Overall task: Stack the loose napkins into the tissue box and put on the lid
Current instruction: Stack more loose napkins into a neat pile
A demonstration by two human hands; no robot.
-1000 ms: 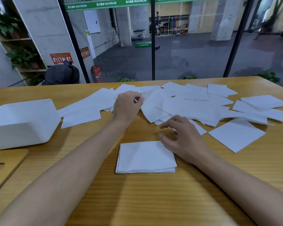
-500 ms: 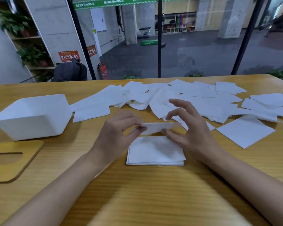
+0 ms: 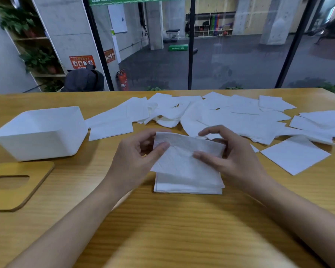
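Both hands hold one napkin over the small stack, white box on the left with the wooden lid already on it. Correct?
Not quite. The wooden lid is off the white box: it lies flat on the table just in front of it, as the head view shows. The rest holds: left hand and right hand hold one napkin over the small stack.

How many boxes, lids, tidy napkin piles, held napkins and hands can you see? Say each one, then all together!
White box: 1
Wooden lid: 1
Tidy napkin pile: 1
Held napkin: 1
Hands: 2 (left hand, right hand, both pinching the held napkin)
Total: 6
The loose napkins overlap too much to count.
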